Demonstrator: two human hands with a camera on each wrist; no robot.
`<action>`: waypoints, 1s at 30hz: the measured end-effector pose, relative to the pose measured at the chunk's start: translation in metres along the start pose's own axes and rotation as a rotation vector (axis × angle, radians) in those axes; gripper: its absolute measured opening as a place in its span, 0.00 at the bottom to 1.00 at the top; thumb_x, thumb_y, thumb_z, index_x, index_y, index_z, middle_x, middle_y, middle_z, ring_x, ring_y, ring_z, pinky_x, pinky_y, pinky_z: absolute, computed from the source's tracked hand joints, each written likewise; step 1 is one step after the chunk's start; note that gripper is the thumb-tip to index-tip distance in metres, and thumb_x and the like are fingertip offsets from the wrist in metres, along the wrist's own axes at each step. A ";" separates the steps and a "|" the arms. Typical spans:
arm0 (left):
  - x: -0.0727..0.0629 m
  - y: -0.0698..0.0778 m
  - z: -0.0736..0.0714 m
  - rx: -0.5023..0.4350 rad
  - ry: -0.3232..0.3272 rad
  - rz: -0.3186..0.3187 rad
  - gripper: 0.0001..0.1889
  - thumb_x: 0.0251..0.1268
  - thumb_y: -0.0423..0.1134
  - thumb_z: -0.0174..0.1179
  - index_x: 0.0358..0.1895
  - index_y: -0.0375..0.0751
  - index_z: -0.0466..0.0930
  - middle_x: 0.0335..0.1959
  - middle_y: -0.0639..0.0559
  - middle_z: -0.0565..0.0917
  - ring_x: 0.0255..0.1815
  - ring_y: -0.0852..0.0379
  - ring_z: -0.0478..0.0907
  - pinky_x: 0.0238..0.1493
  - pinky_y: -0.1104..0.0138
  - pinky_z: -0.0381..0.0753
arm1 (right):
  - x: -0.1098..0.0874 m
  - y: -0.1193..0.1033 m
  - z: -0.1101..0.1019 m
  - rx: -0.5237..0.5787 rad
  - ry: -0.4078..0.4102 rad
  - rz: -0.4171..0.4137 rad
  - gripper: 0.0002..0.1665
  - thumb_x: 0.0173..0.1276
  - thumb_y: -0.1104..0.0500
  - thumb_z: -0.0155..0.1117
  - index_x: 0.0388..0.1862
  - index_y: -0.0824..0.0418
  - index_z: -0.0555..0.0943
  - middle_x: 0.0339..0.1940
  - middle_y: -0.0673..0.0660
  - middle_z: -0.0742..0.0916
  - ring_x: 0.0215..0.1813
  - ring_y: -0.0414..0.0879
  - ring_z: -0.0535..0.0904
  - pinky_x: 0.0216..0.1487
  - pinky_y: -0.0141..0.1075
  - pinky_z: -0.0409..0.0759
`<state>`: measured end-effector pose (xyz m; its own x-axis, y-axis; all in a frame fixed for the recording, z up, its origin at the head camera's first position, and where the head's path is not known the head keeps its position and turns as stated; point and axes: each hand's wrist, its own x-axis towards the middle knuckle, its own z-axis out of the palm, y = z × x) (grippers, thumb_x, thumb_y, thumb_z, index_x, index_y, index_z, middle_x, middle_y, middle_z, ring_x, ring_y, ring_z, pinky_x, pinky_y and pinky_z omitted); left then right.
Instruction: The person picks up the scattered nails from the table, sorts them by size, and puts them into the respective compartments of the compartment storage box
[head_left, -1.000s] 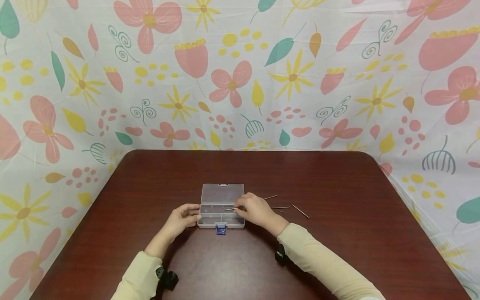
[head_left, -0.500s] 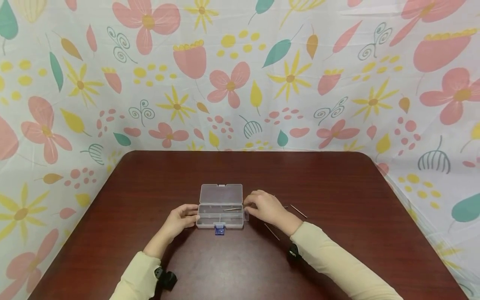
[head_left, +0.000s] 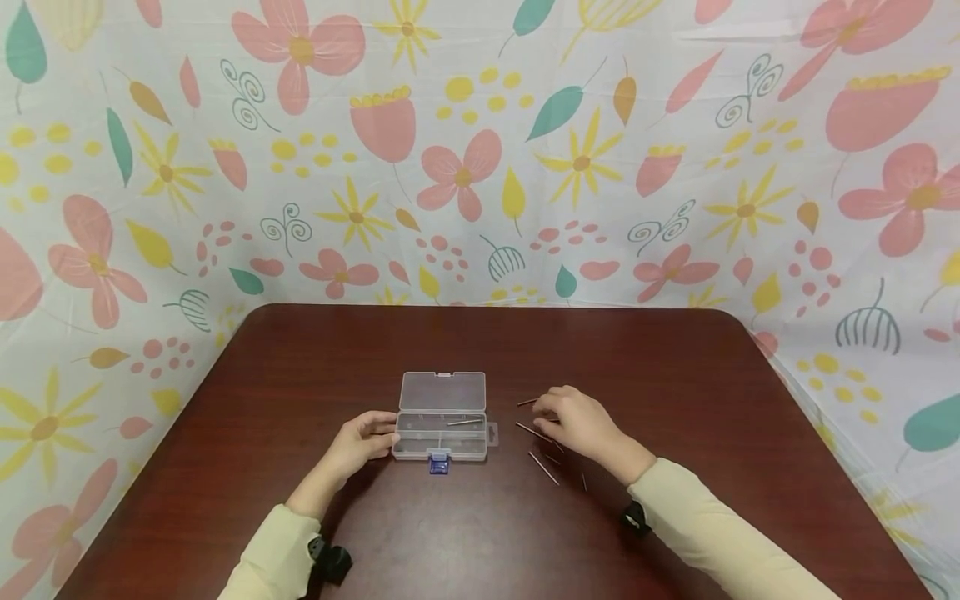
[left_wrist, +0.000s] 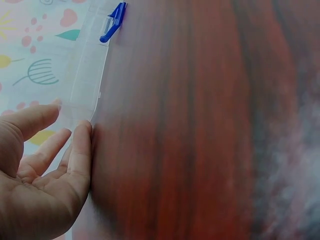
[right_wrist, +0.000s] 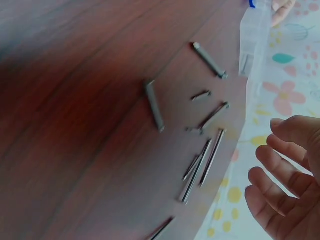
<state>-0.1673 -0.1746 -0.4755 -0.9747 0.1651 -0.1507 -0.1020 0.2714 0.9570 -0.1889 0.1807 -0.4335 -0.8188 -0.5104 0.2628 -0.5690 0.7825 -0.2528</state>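
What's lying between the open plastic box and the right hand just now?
Thin metal pieces lie between the box and the right hand, and the box's clear end tab juts toward them; the head view shows this.

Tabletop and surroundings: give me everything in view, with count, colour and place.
Table: one, reddish-brown, beneath everything
Box: one, clear, open, mid-table
Lid: one, clear, folded back behind box
Latch: one, blue, at box's front
Boxed pin: one visible, metallic, back compartment
Loose pins: at least eight, metallic, right of box
Backdrop: one, floral white, behind table
Wrist cameras: two, black, at the wrists
Sleeves: two, cream, on forearms
Left hand: one, touching box's left end
Right hand: one, near the loose pins
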 end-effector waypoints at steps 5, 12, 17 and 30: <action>0.001 0.000 -0.001 -0.023 -0.002 0.002 0.22 0.64 0.32 0.59 0.59 0.26 0.70 0.54 0.28 0.77 0.48 0.48 0.80 0.44 0.60 0.84 | -0.010 0.009 -0.006 -0.023 0.017 0.017 0.08 0.56 0.60 0.71 0.36 0.59 0.85 0.33 0.51 0.85 0.37 0.47 0.79 0.31 0.39 0.80; 0.000 -0.003 -0.001 -0.027 -0.011 -0.001 0.23 0.64 0.32 0.59 0.60 0.26 0.69 0.54 0.29 0.77 0.48 0.48 0.80 0.46 0.59 0.84 | -0.025 0.020 -0.008 -0.065 0.006 0.052 0.10 0.55 0.61 0.72 0.37 0.60 0.84 0.33 0.52 0.85 0.38 0.49 0.80 0.31 0.40 0.81; -0.001 -0.007 0.000 -0.042 -0.011 -0.004 0.23 0.63 0.32 0.60 0.60 0.26 0.69 0.53 0.29 0.78 0.47 0.50 0.80 0.46 0.59 0.84 | -0.033 0.024 -0.009 -0.070 -0.020 0.089 0.12 0.54 0.62 0.72 0.38 0.61 0.83 0.33 0.53 0.84 0.36 0.49 0.80 0.29 0.39 0.79; 0.001 -0.004 -0.002 -0.047 -0.017 0.020 0.22 0.63 0.31 0.59 0.59 0.24 0.69 0.52 0.28 0.78 0.46 0.51 0.80 0.46 0.58 0.84 | -0.042 0.037 -0.010 -0.072 -0.090 0.269 0.14 0.54 0.62 0.71 0.40 0.64 0.80 0.32 0.55 0.83 0.35 0.51 0.78 0.32 0.44 0.79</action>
<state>-0.1687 -0.1774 -0.4786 -0.9731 0.1866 -0.1355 -0.0923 0.2232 0.9704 -0.1743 0.2345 -0.4448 -0.9447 -0.3085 0.1110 -0.3266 0.9157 -0.2342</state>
